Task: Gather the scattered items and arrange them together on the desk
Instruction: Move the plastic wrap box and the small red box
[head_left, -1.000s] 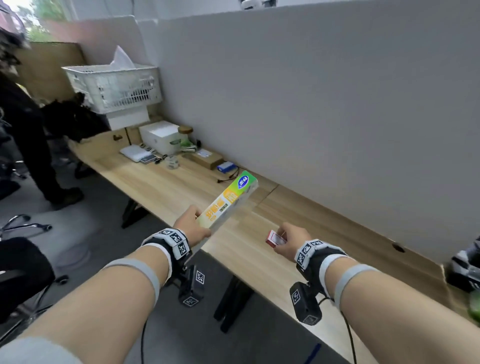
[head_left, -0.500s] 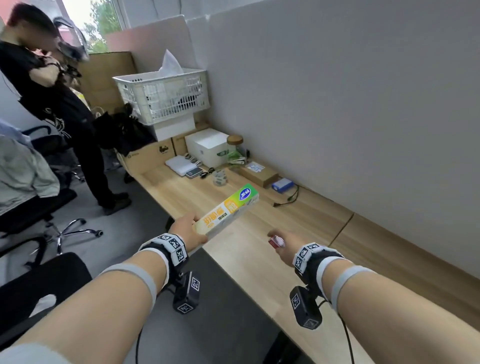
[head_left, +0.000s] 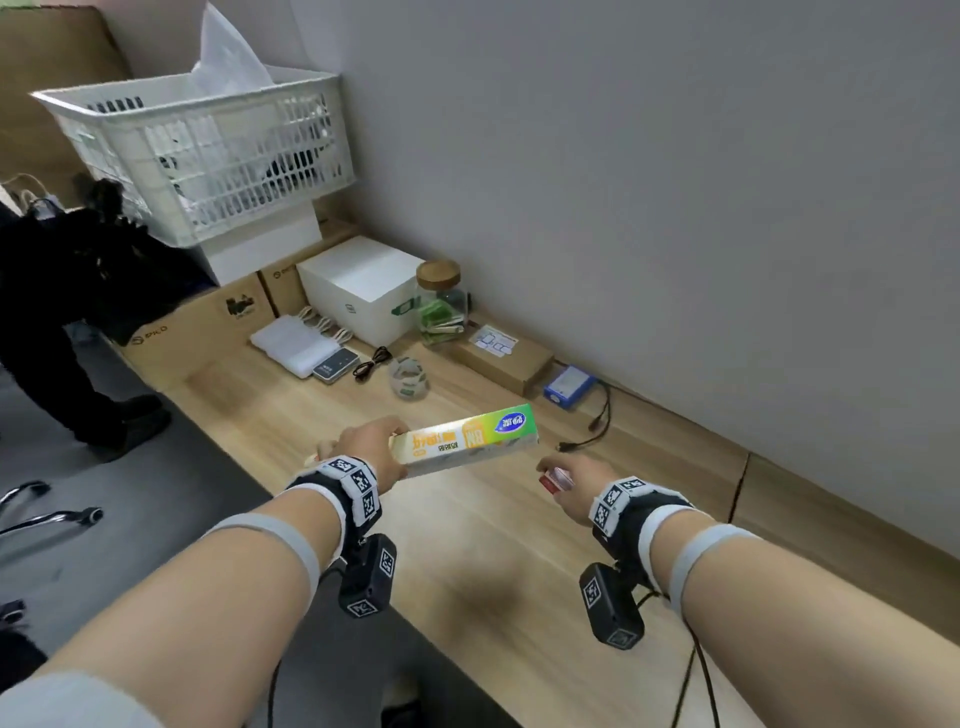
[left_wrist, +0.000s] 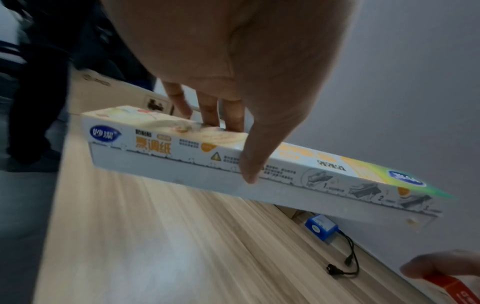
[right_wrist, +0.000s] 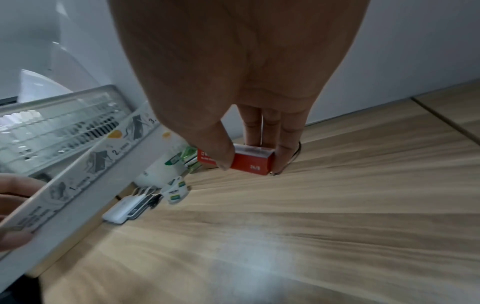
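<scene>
My left hand (head_left: 371, 449) grips one end of a long white, yellow and green box (head_left: 470, 439) and holds it level above the wooden desk (head_left: 467, 545). In the left wrist view the thumb lies across the long box (left_wrist: 285, 174) and the fingers (left_wrist: 207, 111) curl over its far side. My right hand (head_left: 569, 480) pinches a small red box (head_left: 553, 480), also above the desk. The right wrist view shows thumb and fingers clamped on the small red box (right_wrist: 249, 161). Ahead on the desk lie a tape roll (head_left: 409, 378), a blue box (head_left: 569, 387) with a black cable, and a white power bank (head_left: 293, 345).
A glass jar (head_left: 441, 304), a white carton (head_left: 358, 288) and a flat brown box (head_left: 504, 358) stand along the grey partition. A white basket (head_left: 208, 150) sits on stacked boxes at the back left. A person in dark clothes (head_left: 62, 322) stands left of the desk.
The view has swung closer to the cluster at the desk's far end. Both hands have carried their boxes toward it. The long box has levelled out.
</scene>
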